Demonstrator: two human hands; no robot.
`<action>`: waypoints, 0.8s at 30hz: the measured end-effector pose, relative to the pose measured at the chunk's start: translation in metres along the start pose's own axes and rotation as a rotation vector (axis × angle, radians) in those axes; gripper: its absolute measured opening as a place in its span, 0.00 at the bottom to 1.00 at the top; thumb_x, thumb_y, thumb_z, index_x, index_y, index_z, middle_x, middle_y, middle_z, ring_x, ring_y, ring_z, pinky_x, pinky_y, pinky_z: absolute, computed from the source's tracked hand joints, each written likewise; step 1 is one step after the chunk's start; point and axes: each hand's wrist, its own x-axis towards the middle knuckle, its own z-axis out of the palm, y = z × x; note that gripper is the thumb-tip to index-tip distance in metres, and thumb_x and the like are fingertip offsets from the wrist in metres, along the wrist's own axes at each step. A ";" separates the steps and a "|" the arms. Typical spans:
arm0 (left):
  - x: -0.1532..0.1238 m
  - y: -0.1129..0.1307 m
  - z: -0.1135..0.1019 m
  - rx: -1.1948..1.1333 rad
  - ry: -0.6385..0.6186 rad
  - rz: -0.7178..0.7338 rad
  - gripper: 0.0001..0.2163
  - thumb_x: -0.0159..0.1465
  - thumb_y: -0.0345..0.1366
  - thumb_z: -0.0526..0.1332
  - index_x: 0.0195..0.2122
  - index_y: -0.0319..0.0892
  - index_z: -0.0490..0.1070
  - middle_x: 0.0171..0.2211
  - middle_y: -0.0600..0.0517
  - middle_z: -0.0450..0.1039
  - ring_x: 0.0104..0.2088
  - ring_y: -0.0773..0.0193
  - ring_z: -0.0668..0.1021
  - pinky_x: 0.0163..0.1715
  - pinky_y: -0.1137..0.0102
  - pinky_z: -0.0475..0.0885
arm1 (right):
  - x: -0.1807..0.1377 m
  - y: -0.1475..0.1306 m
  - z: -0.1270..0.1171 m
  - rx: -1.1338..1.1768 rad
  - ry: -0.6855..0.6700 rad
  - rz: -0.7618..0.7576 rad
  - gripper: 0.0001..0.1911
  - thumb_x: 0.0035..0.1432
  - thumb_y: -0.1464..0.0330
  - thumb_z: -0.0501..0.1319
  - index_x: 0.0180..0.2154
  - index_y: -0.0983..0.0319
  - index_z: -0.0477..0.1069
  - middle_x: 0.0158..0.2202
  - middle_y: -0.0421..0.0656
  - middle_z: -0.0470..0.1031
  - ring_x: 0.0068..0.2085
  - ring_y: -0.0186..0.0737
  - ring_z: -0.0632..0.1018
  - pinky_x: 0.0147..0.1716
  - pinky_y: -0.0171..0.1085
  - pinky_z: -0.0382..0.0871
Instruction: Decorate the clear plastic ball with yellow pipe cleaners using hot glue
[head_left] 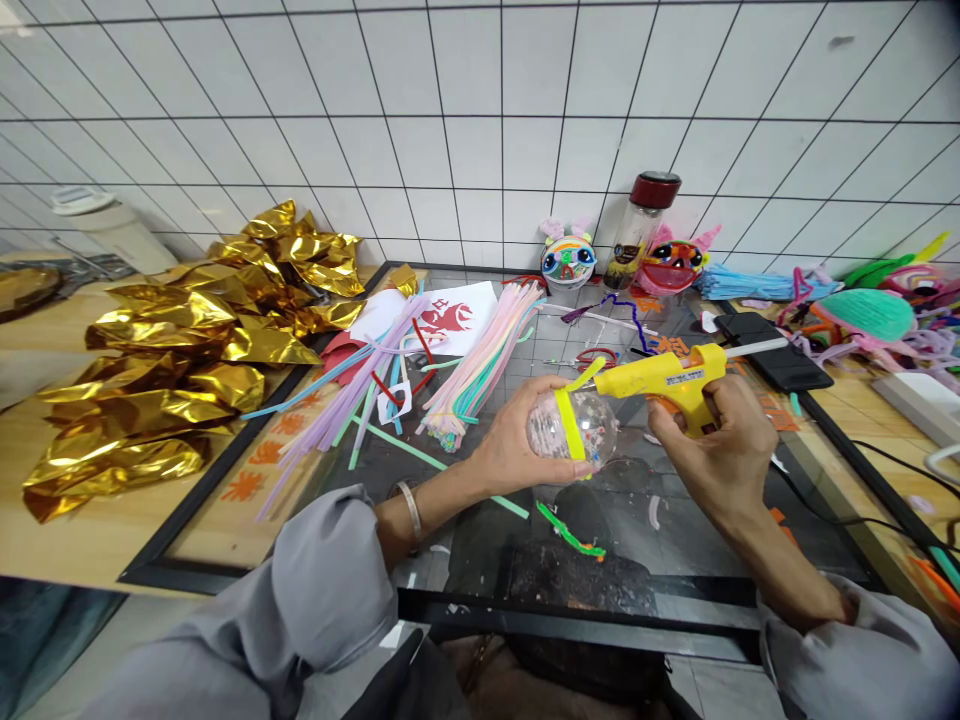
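Observation:
My left hand [517,425] is closed round a clear plastic ball [600,430], which has a yellow pipe cleaner [571,425] wrapped about its middle. One end of that pipe cleaner sticks up at the top. In my right hand [724,450] is a yellow hot glue gun [664,380], with a white glue stick [757,347] coming out of its back. The gun's nozzle points left, close to the top of the ball; whether it touches cannot be made out. Below the ball, a short green pipe cleaner piece [570,532] lies on the glass tabletop [480,545].
Bundles of pastel pipe cleaners [487,360] and gold foil [225,340] lie to the left. Two decorated animal-face balls [568,258] and a glass bottle [637,230] stand by the tiled wall. A black phone [776,350] and a cable [832,515] lie at the right.

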 end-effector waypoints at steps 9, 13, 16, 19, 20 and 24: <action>0.001 0.001 -0.002 0.000 -0.004 -0.014 0.37 0.44 0.42 0.75 0.54 0.43 0.62 0.53 0.46 0.69 0.54 0.51 0.74 0.58 0.57 0.68 | 0.000 -0.003 0.000 0.024 -0.042 0.023 0.15 0.49 0.67 0.64 0.25 0.57 0.55 0.23 0.34 0.58 0.24 0.33 0.61 0.24 0.36 0.53; 0.001 0.001 -0.001 -0.002 -0.007 -0.006 0.36 0.44 0.41 0.75 0.53 0.44 0.62 0.53 0.46 0.69 0.54 0.52 0.74 0.57 0.57 0.68 | 0.000 -0.004 0.001 0.023 -0.028 0.039 0.17 0.50 0.66 0.64 0.24 0.57 0.54 0.23 0.34 0.57 0.23 0.33 0.59 0.24 0.37 0.51; 0.000 0.002 -0.001 0.011 -0.011 0.000 0.36 0.44 0.42 0.75 0.53 0.44 0.62 0.53 0.46 0.69 0.54 0.51 0.74 0.57 0.57 0.68 | -0.001 -0.003 0.002 0.033 -0.041 0.056 0.16 0.50 0.65 0.64 0.25 0.57 0.55 0.23 0.34 0.57 0.23 0.33 0.59 0.24 0.37 0.52; 0.000 0.003 -0.002 0.026 -0.013 0.002 0.36 0.44 0.43 0.75 0.53 0.44 0.62 0.53 0.46 0.70 0.53 0.52 0.74 0.57 0.57 0.68 | -0.001 -0.003 0.002 0.031 -0.049 0.063 0.16 0.50 0.64 0.65 0.25 0.57 0.56 0.23 0.34 0.58 0.23 0.33 0.60 0.24 0.36 0.52; 0.000 0.003 -0.002 0.030 -0.012 0.004 0.36 0.44 0.43 0.75 0.53 0.44 0.62 0.53 0.47 0.70 0.53 0.52 0.74 0.57 0.57 0.68 | -0.001 -0.003 0.001 0.025 -0.046 0.063 0.16 0.50 0.64 0.65 0.25 0.57 0.55 0.23 0.34 0.58 0.23 0.33 0.60 0.24 0.36 0.52; 0.000 0.003 -0.002 0.030 -0.006 0.017 0.36 0.45 0.43 0.75 0.53 0.44 0.63 0.52 0.46 0.70 0.54 0.51 0.74 0.57 0.57 0.68 | -0.001 -0.004 0.000 0.008 -0.031 0.038 0.18 0.49 0.66 0.64 0.24 0.56 0.52 0.23 0.33 0.56 0.22 0.32 0.57 0.24 0.36 0.51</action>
